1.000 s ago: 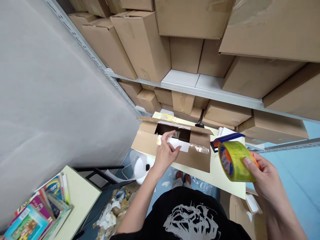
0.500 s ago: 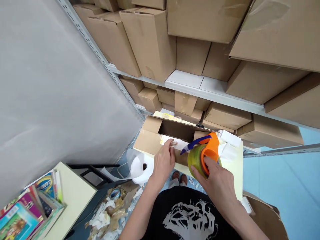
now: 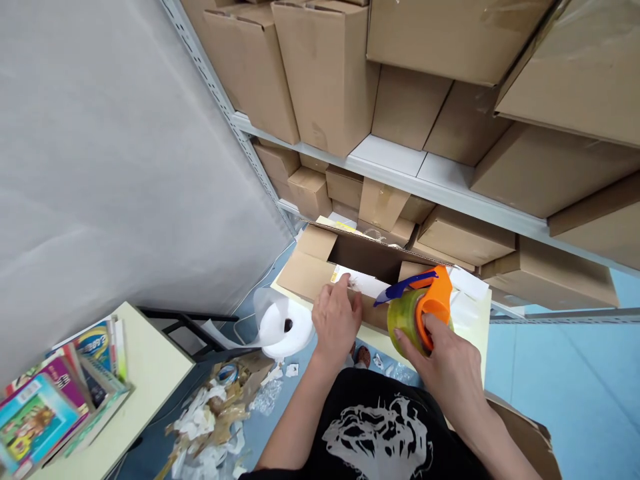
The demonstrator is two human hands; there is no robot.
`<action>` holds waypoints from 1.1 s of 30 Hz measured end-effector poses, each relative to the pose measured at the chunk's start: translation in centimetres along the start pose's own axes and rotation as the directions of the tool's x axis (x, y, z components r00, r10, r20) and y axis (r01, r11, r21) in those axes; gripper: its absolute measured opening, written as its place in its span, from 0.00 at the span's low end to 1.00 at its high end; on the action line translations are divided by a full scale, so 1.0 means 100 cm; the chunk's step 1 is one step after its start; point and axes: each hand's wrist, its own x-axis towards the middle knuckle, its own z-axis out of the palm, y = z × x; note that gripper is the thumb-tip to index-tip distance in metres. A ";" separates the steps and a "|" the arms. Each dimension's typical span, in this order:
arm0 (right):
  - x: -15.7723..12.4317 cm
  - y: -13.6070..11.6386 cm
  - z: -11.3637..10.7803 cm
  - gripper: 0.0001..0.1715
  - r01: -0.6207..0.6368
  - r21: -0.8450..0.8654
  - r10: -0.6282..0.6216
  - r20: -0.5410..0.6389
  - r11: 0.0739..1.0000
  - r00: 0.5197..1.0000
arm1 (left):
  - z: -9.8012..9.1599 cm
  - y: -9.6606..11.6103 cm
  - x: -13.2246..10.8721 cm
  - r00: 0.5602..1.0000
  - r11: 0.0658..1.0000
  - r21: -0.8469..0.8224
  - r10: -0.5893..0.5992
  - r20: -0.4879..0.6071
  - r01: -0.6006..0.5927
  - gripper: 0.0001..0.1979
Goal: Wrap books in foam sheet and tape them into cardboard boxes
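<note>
A narrow cardboard box (image 3: 306, 272) with its top flaps folded out lies on a pale yellow table. A white piece with a yellow mark (image 3: 367, 283) shows along its near side, inside the opening. My left hand (image 3: 337, 320) rests on the box's near edge, fingers bent over the cardboard and the index fingertip by the white piece. What lies under those fingers is hidden. Gripped in my right hand (image 3: 453, 363) is an orange and blue tape dispenser (image 3: 436, 300) with a thick yellowish roll of clear tape, held at the box's right end.
Shelves (image 3: 400, 163) packed with cardboard boxes rise behind the table. A white roll of wrapping material (image 3: 285, 330) stands to the left, above a heap of paper scraps (image 3: 215, 417). Books (image 3: 60, 393) lie on another table at lower left. An open carton (image 3: 525, 430) sits at lower right.
My left hand's fingers have shifted from a pinch at the white piece to bending over the box's near edge. The right hand still holds the tape dispenser. The view has shifted slightly.
</note>
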 end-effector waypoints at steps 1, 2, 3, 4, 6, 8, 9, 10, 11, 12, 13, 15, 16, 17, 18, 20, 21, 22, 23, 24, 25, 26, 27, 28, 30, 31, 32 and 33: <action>0.000 0.000 0.000 0.21 -0.003 0.006 0.003 0.000 1.000 1.000 | -0.001 0.000 0.001 1.000 1.000 0.017 0.004 0.006 -0.004 0.17; 0.001 0.000 -0.001 0.21 -0.005 0.010 0.005 0.000 1.000 1.000 | -0.001 -0.001 0.003 1.000 0.999 0.037 0.002 0.012 -0.003 0.18; 0.001 0.000 -0.001 0.21 -0.005 0.014 0.005 0.000 1.000 1.000 | -0.002 -0.002 0.005 1.000 0.998 0.062 -0.006 0.011 0.006 0.21; 0.001 0.000 -0.001 0.21 -0.005 0.020 0.005 -0.002 1.000 1.000 | -0.001 -0.003 0.006 1.000 0.996 0.088 -0.027 -0.004 0.027 0.25; 0.002 0.000 -0.002 0.22 -0.006 0.035 0.007 -0.016 0.999 1.000 | 0.000 -0.007 0.008 0.997 0.990 0.125 -0.054 -0.063 0.062 0.34; 0.003 0.000 -0.002 0.22 -0.014 0.059 0.015 -0.028 0.998 0.999 | 0.004 -0.011 0.008 0.992 0.992 0.124 -0.003 -0.127 0.019 0.33; 0.003 0.001 -0.003 0.23 -0.021 0.073 0.024 -0.031 0.997 0.999 | 0.005 -0.013 0.007 0.987 0.993 0.116 0.047 -0.154 -0.029 0.28; 0.003 0.001 -0.004 0.23 -0.031 0.088 0.033 -0.029 0.996 0.999 | 0.007 -0.014 0.006 0.980 0.990 0.111 0.100 -0.174 -0.081 0.22; 0.003 0.002 -0.005 0.23 -0.041 0.104 0.044 -0.022 0.994 0.999 | 0.008 -0.015 0.004 0.971 0.985 0.115 0.150 -0.186 -0.130 0.15; 0.003 0.003 -0.006 0.23 -0.053 0.121 0.055 -0.015 0.991 0.998 | 0.009 -0.016 0.004 0.963 0.978 0.125 0.189 -0.191 -0.167 0.10; 0.003 0.004 -0.007 0.24 -0.064 0.137 0.066 -0.007 0.989 0.998 | 0.010 -0.016 0.003 0.957 0.971 0.137 0.222 -0.186 -0.198 0.07; 0.003 0.006 -0.008 0.24 -0.084 0.160 0.085 0.003 0.984 0.996 | 0.010 -0.015 0.003 0.945 0.954 0.163 0.279 -0.172 -0.252 0.04; 0.003 0.007 -0.008 0.24 -0.093 0.165 0.093 0.005 0.982 0.996 | 0.010 -0.015 0.004 0.938 0.948 0.176 0.296 -0.178 -0.266 0.03; 0.003 0.007 -0.008 0.24 -0.100 0.167 0.100 0.005 0.981 0.995 | 0.010 -0.016 0.004 0.933 0.946 0.191 0.298 -0.201 -0.261 0.04; 0.003 0.007 -0.008 0.24 -0.104 0.167 0.105 0.006 0.980 0.994 | 0.010 -0.017 0.005 0.927 0.947 0.207 0.291 -0.236 -0.245 0.05; 0.003 0.006 -0.007 0.24 -0.108 0.166 0.108 0.010 0.980 0.994 | 0.012 -0.019 0.004 0.902 0.944 0.234 0.299 -0.310 -0.232 0.08; 0.004 0.005 -0.006 0.24 -0.108 0.166 0.108 0.013 0.980 0.994 | 0.013 -0.021 0.004 0.889 0.939 0.239 0.318 -0.330 -0.247 0.07; 0.004 0.004 -0.006 0.24 -0.108 0.166 0.107 0.016 0.980 0.994 | 0.014 -0.023 0.003 0.878 0.931 0.239 0.346 -0.331 -0.277 0.05; 0.005 0.004 -0.006 0.24 -0.108 0.166 0.106 0.017 0.980 0.994 | 0.014 -0.024 0.003 0.870 0.919 0.235 0.380 -0.314 -0.316 0.03; 0.005 0.003 -0.005 0.24 -0.108 0.165 0.106 0.018 0.980 0.994 | 0.013 -0.025 0.002 0.866 0.908 0.226 0.408 -0.289 -0.352 0.03; 0.005 0.002 -0.005 0.24 -0.109 0.163 0.107 0.019 0.981 0.994 | 0.012 -0.026 0.003 0.866 0.902 0.214 0.423 -0.266 -0.375 0.04; 0.005 0.002 -0.005 0.24 -0.110 0.161 0.108 0.021 0.981 0.994 | 0.010 -0.027 0.003 0.871 0.903 0.201 0.423 -0.248 -0.381 0.06; 0.005 0.002 -0.005 0.24 -0.112 0.158 0.110 0.022 0.981 0.994 | 0.008 -0.027 0.004 0.880 0.908 0.187 0.412 -0.236 -0.375 0.08; 0.005 0.001 -0.005 0.24 -0.115 0.155 0.113 0.023 0.981 0.993 | 0.006 -0.027 0.005 0.893 0.917 0.174 0.391 -0.224 -0.359 0.08; 0.004 0.002 -0.004 0.25 -0.119 0.151 0.118 0.019 0.981 0.993 | 0.002 -0.028 0.007 0.925 0.940 0.145 0.333 -0.185 -0.309 0.07; 0.004 0.002 -0.004 0.25 -0.119 0.149 0.118 0.015 0.982 0.993 | 0.000 -0.028 0.008 0.937 0.948 0.130 0.310 -0.163 -0.291 0.07; 0.003 0.002 -0.004 0.25 -0.118 0.145 0.117 0.012 0.982 0.993 | -0.002 -0.029 0.009 0.943 0.952 0.111 0.299 -0.144 -0.285 0.07; 0.003 0.002 -0.003 0.25 -0.115 0.138 0.115 0.007 0.984 0.993 | -0.003 -0.030 0.009 0.945 0.954 0.088 0.297 -0.135 -0.287 0.07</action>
